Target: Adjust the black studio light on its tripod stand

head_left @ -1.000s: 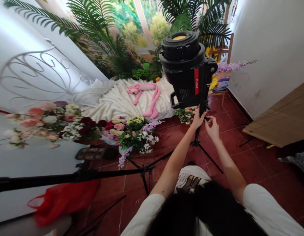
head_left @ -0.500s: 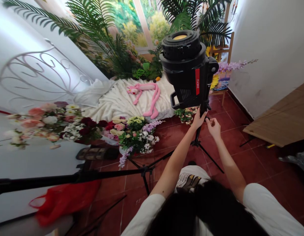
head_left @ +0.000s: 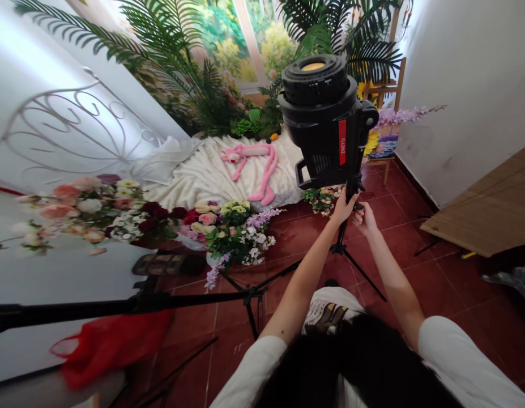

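Note:
A black studio light [head_left: 319, 124] with a red label stands upright on a black light stand [head_left: 340, 235] in front of me. My left hand [head_left: 344, 207] is wrapped round the upper part of the stand, just below the lamp. Right beside it, my right hand [head_left: 364, 220] is closed on a small black knob [head_left: 359, 206] on the stand's side. The fingers partly hide the knob and the pole behind them.
At left, a second black stand [head_left: 118, 306] stretches low across the view, above a red bag [head_left: 118, 343]. Artificial flowers [head_left: 240, 235] stand before a white fur blanket [head_left: 181, 170] bearing a pink plush toy [head_left: 262, 170]. A brown board [head_left: 487, 209] leans at right.
My right hand's fingers have turned and curled round the knob. My left hand keeps its place on the stand. The view has shifted very slightly.

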{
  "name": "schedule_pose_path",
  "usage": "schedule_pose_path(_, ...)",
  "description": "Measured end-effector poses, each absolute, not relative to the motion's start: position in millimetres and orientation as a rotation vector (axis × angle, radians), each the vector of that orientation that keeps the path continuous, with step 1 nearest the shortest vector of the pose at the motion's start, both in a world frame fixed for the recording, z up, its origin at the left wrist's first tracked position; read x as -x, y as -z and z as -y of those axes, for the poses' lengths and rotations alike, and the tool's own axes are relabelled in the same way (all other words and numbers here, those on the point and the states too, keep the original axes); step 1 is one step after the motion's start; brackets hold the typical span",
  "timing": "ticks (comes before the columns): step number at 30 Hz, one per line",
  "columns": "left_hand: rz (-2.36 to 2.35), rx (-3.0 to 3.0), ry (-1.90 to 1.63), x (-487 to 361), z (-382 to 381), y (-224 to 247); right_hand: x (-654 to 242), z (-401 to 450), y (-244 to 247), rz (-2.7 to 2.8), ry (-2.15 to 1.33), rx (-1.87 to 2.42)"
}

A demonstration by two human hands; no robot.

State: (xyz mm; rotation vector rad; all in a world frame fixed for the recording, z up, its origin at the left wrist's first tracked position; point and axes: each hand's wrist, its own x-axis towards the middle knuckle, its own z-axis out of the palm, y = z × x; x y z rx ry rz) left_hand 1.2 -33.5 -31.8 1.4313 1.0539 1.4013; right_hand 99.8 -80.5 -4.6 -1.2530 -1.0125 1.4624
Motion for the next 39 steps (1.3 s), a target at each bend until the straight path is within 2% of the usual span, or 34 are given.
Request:
schedule_pose_path(4, -1.034, -1.449, -1.427, -1.8, 32.3, 33.4, -103.1, 84.7, 2.6, 0.980, -1.638, 1.013)
schedule_pose_path(7, -1.039, -1.463, -1.429, -1.2, 33.8, 33.1, -109.0, 86.8, 6.5, 1.054, -1.627, 1.122)
schedule_pose_path(11, -1.039, -1.453, -1.421, -0.9, 33.9, 33.9, -117.3, 89.9, 12.0, 1.194, -1.123, 1.389)
schedule_pose_path(15, -1.047, -1.443, -1.410, -0.7, 32.5, 35.6, -128.0, 93.1, 6.7, 1.570, -0.677, 1.413)
schedule_pose_path(19, -1.065, -1.440, -1.388, 0.4, 34.0, 34.3, -137.4, 89.0, -3.4, 1.904, -0.519, 1.519)
schedule_pose_path(25, -1.061, -1.443, -1.371, 2.1, 37.1, 28.6, -140.7, 70.1, -14.3, 2.095, -0.398, 1.696)
schedule_pose_path(30, -1.038, -1.414, -1.375, 2.1, 36.7, 28.2, -141.7, 61.0, -13.9, 2.095, -0.614, 1.625)
schedule_pose_path(36, -1.022, -1.388, -1.368, 0.7, 33.7, 32.2, -142.9, 57.7, -4.5, 1.773, -1.292, 1.432)
schedule_pose_path(39, -1.003, -1.385, -1.387, 0.2, 31.8, 34.7, -141.4, 56.1, 2.5, 1.644, -1.515, 1.324)
